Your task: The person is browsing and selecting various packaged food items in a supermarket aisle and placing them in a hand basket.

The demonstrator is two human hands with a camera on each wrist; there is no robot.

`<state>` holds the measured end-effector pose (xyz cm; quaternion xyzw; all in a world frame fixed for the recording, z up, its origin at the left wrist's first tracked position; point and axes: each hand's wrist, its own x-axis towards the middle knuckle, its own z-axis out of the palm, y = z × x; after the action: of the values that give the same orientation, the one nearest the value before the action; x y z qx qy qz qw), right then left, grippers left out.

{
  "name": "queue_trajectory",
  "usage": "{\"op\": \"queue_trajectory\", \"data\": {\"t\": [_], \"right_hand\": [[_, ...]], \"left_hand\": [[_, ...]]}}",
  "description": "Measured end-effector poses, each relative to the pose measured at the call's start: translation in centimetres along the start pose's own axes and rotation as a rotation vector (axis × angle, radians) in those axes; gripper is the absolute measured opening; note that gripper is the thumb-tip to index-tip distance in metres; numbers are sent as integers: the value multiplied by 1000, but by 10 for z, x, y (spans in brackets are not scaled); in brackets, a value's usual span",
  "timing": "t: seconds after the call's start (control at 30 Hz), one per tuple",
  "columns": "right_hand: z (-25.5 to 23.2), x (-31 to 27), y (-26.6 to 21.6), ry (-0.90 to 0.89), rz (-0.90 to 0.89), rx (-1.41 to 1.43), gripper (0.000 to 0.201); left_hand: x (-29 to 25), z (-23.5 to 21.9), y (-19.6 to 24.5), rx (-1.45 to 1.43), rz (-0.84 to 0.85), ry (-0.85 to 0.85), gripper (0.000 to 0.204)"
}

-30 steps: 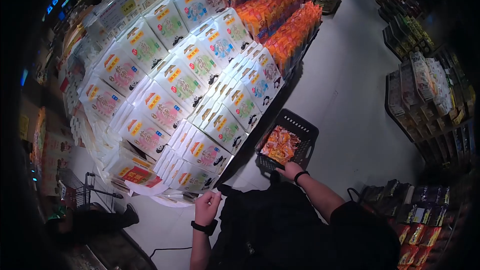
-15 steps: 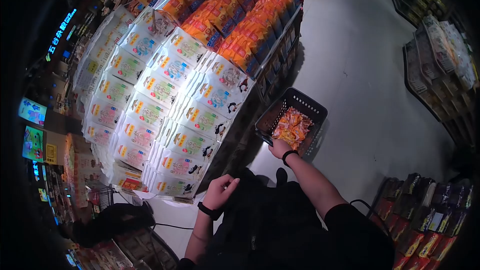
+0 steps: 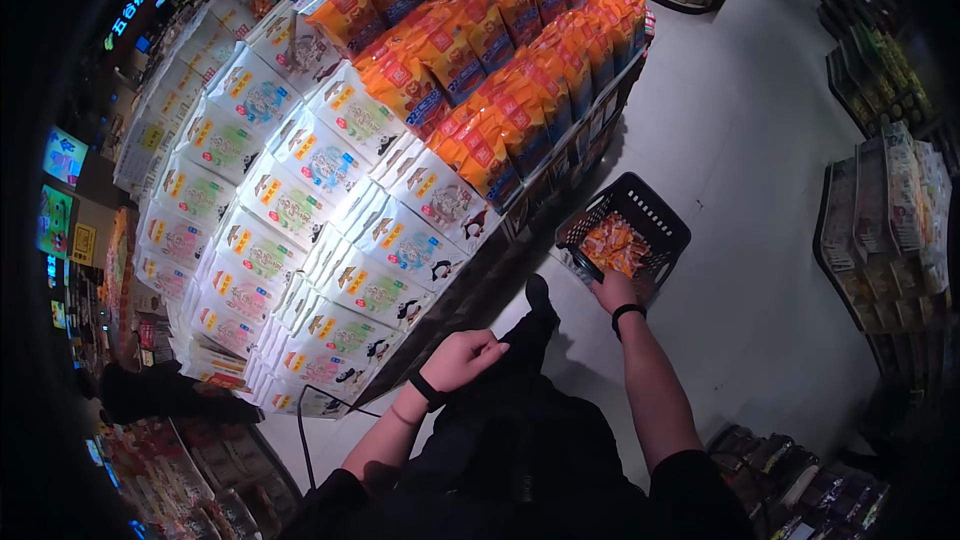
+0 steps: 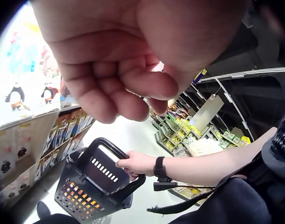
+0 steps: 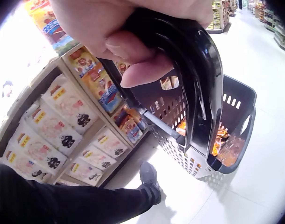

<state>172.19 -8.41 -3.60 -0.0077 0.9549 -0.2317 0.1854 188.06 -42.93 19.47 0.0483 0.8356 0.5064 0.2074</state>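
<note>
My right hand [image 3: 615, 290] grips the black handle [image 5: 203, 65] of a plastic shopping basket [image 3: 658, 230], its fingers curled round the bar in the right wrist view. The basket hangs low in front of my right side, with holes in its walls. Orange and white wrapped packets [image 3: 612, 243] lie at its bottom. My left hand [image 3: 460, 358] is held before my body with loosely curled fingers and nothing in them. The left wrist view shows its palm and fingers [image 4: 128, 105] close up, above the basket. Nearest to this hand is a display of white packs [image 3: 370, 292].
To my left the sloped display carries white packs with panda prints, then orange bags [image 3: 510, 105] farther on. Its lower shelves [image 5: 98, 161] hold more packs. Another shelf unit [image 3: 880, 230] stands across the pale floor [image 3: 750, 240] on the right. My shoe [image 3: 538, 292] is by the display's base.
I have moved forward along the display, and the orange bags now appear nearer. The basket has gone along in my right hand. My left hand stays loosely curled before my body.
</note>
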Motion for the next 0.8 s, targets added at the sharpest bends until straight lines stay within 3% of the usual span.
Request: {"op": "queue_trajectory", "data": {"t": [0.2, 0.27, 0.4, 0.43, 0.67, 0.7, 0.8], "right_hand": [[-78, 88, 54, 30, 150, -10, 38], [-89, 124, 85, 51, 193, 3, 39], [-145, 171, 97, -17, 334, 46, 50], [-147, 187, 112, 27, 295, 9, 56], [-203, 270, 159, 24, 369, 4, 40], [-215, 278, 164, -30, 355, -10, 52], [-233, 297, 184, -33, 335, -28, 47]], "left_hand": [[135, -23, 23, -15, 91, 47, 33], [166, -39, 41, -59, 45, 52, 33], [211, -59, 55, -78, -5, 114, 34], [219, -65, 64, -82, -29, 125, 34], [284, -66, 76, -80, -142, 213, 30], [296, -64, 83, -76, -181, 226, 30], [336, -50, 106, -143, -273, 284, 31]]}}
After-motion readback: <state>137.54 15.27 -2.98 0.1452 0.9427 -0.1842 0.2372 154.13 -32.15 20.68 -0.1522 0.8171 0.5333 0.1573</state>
